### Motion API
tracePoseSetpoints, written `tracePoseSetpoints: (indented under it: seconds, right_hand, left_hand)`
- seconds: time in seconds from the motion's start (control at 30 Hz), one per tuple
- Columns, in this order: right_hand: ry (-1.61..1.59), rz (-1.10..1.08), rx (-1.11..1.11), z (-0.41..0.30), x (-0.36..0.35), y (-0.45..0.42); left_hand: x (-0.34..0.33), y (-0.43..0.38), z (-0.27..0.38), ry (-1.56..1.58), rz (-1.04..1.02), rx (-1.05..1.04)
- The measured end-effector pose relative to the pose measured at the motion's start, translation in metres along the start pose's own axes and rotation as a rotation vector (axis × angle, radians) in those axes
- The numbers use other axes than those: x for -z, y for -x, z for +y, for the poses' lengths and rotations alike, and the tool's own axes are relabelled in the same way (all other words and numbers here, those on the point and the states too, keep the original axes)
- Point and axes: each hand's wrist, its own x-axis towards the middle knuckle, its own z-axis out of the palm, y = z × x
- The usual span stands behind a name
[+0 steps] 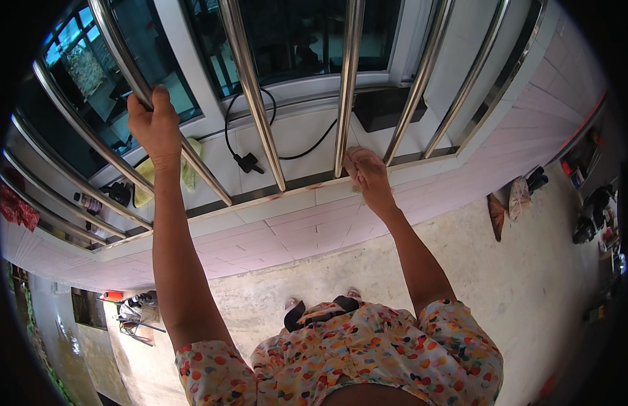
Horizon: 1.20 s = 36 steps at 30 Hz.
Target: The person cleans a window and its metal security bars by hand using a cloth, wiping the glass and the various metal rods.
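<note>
My left hand (155,124) is closed round a shiny metal bar (123,56) of the window grille. Lower down at the right, my right hand (369,177) holds a pinkish cloth (363,158) against the grille's bottom rail, between two upright bars. The metal bottom rail (309,181) rests on the tiled sill edge. Behind the bars, a black plug (249,163) on a black cable (314,148) lies on the white tiled sill (288,133). My right fingertips are partly hidden by the cloth.
A black box (382,109) sits behind the bars. A yellow-green cloth (192,152) and a bottle (88,202) are on the sill at the left, and a red cloth (19,203) hangs farther left. Bags (518,198) stand on the concrete floor beside the pink tiled wall (293,233).
</note>
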Motion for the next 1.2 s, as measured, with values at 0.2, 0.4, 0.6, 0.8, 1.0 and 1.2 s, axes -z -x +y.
tracePoseSetpoints:
  seconds: [0.2, 0.4, 0.6, 0.8, 1.0, 1.2]
  right_hand:
    - [-0.767, 0.311, -0.838, -0.053, -0.025, 0.065]
    - [-0.282, 0.161, -0.166, -0.103, -0.062, 0.045]
    - [0.26, -0.105, 0.098, -0.068, -0.092, -0.003]
    - [0.403, -0.129, 0.072, -0.026, -0.124, -0.03]
    - [0.468, -0.166, -0.154, -0.001, -0.155, -0.072]
    - [0.626, -0.271, -0.239, 0.015, -0.169, -0.108]
  left_hand:
    - [0.001, 0.001, 0.0, 0.001, 0.008, -0.011]
    - [0.004, 0.001, -0.001, -0.001, 0.001, -0.01]
    - [0.003, -0.001, -0.001, -0.033, -0.009, -0.039]
    - [-0.002, 0.006, 0.01, -0.044, -0.005, 0.045]
    - [0.003, 0.002, 0.0, -0.104, 0.03, -0.024]
    - [-0.001, 0.006, 0.001, -0.047, 0.037, -0.011]
